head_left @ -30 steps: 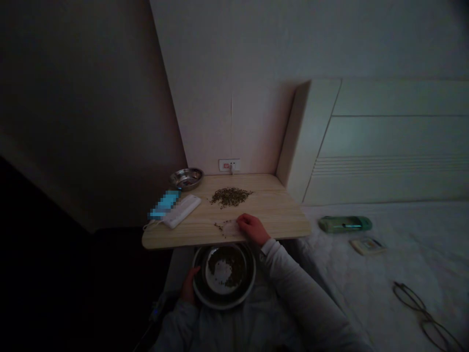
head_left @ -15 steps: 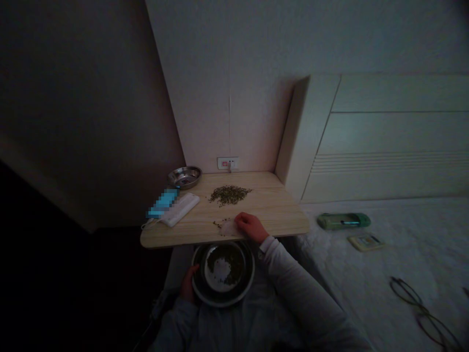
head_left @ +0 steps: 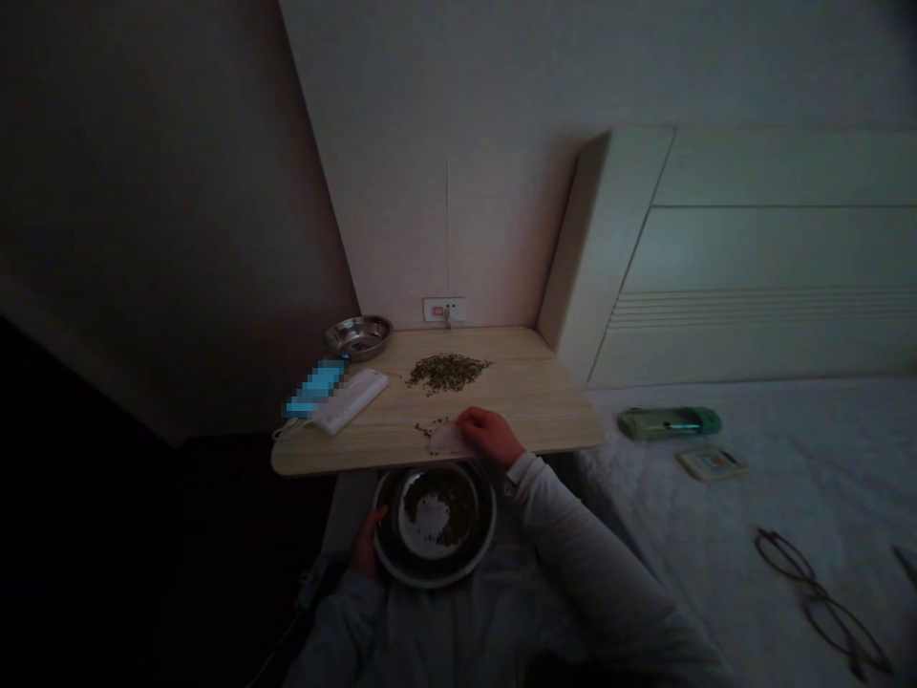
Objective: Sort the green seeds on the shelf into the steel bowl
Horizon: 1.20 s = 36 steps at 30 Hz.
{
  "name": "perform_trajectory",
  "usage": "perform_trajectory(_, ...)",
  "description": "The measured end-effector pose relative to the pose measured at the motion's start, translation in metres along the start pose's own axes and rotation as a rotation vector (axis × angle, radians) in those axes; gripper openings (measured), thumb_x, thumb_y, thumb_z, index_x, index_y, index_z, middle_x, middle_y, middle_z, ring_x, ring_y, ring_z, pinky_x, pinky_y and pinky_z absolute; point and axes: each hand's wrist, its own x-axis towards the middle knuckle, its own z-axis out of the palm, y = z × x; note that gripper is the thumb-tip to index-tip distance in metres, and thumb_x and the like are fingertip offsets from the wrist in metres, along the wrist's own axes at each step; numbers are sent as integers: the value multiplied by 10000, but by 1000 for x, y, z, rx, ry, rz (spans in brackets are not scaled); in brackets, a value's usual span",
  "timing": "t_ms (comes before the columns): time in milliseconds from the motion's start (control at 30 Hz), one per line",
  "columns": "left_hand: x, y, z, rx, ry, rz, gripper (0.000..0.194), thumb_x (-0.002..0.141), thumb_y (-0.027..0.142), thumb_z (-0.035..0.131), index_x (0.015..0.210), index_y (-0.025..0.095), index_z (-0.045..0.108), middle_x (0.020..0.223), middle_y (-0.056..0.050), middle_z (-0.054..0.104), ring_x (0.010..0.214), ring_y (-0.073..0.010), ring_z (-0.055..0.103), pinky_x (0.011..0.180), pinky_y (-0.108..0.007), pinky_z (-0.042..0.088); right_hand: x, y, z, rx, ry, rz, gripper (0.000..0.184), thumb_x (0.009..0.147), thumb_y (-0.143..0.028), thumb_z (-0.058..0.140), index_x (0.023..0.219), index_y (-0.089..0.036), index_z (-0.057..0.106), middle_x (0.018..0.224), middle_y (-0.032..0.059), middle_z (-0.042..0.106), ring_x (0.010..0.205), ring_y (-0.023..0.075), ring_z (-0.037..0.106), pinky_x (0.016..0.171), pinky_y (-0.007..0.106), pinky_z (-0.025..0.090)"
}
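Fingers of my right hand (head_left: pixel 491 435) are curled and drawn together, apparently pinching the near edge of a pale sheet (head_left: pixel 445 440) that lies against the board. Governing relation: the loose grains (head_left: pixel 421 430) lie to the left of these fingertips, just beyond the sheet, strung in a short arc around its far and left edge. The right hand is the nearer of the two. The main pile (head_left: pixel 448 372) lies farther out, beyond the fingertips and slightly left, its long axis running left to right.

My left hand (head_left: pixel 367 545) grips the left side of the large bowl (head_left: pixel 487 540), thumb at the rim; I cannot see the remaining fingers. Inside it sits a smaller round vessel (head_left: pixel 422 545) with dark grains around a bare pale patch. Both are below the board's near edge.

Surface: wooden board (head_left: pixel 534 382), flat, its far edge at the wall. Toward its left end I note a white power strip (head_left: pixel 354 399), a blurred lit screen (head_left: pixel 315 387) and a metal bowl (head_left: pixel 356 336). Room: dim; wall socket (head_left: pixel 444 309) above the board, bed (head_left: pixel 645 535) to the right bearing a green case (head_left: pixel 670 422).
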Motion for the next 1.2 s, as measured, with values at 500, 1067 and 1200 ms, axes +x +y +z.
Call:
perform_trajectory(500,-1,2,3,-14,51,14,246,620,124,452,396,158,548,386,-27,566,454,-156,554,557,-273,442,0,0,-1,-22,-3,12,178,647,-252,430,721,-153,558,597,-14,538,561,82,448,543,190,330)
perform_trajectory(1067,-2,4,4,3,86,40,260,636,104,432,412,166,549,390,-17,574,500,-157,573,622,-278,445,0,-2,-2,-6,-24,7,166,651,-239,433,711,-145,557,586,-13,536,567,82,456,570,194,344)
perform_trajectory(1200,3,2,0,-10,21,30,250,648,124,429,451,139,581,435,-34,602,556,-169,592,651,-279,442,-1,-3,-2,-5,-23,15,168,647,-243,435,715,-147,556,598,-11,542,559,82,456,566,197,344)
